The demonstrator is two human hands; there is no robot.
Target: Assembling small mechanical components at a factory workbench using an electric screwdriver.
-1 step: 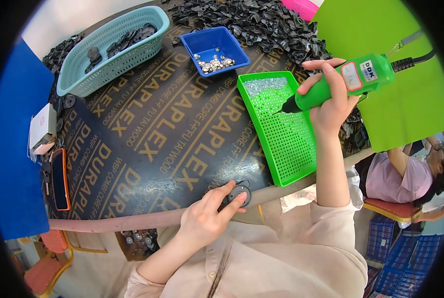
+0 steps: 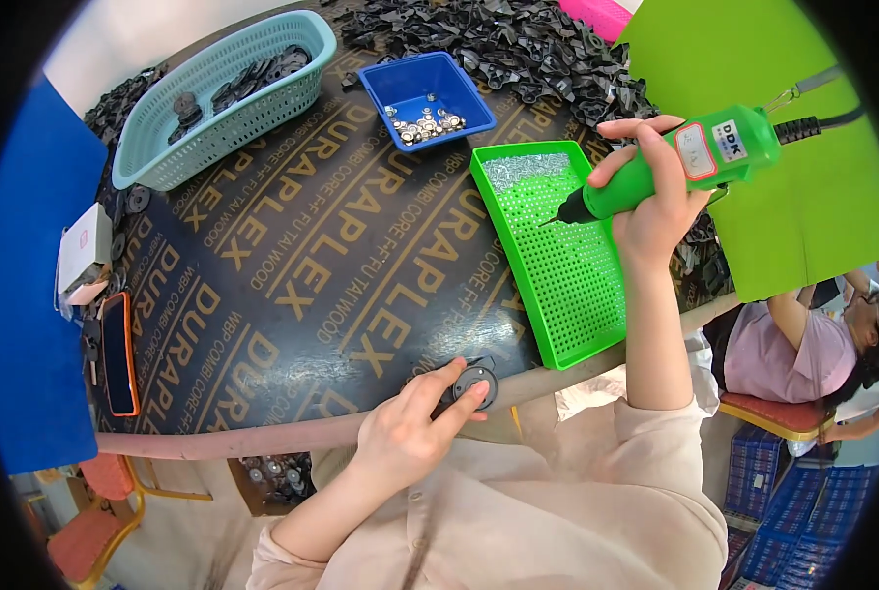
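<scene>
My left hand (image 2: 410,425) holds a round black plastic part (image 2: 481,386) at the table's near edge, thumb and fingers closed on it. In my right hand (image 2: 653,202) is a green electric screwdriver (image 2: 749,162), gripped round its body. Its thin bit points left over a bright green tray (image 2: 535,295) full of small holes. Small silvery screws (image 2: 528,171) lie heaped at the tray's far end. The bit's tip appears to be above the tray, apart from the black part.
A blue bin (image 2: 479,103) holds small shiny metal pieces. Black parts fill a pale teal basket (image 2: 253,125), and a pile of black pieces (image 2: 498,49) covers the far side. A phone (image 2: 118,354) lies left. A cord (image 2: 838,118) trails from the screwdriver. Another person (image 2: 789,344) sits at right.
</scene>
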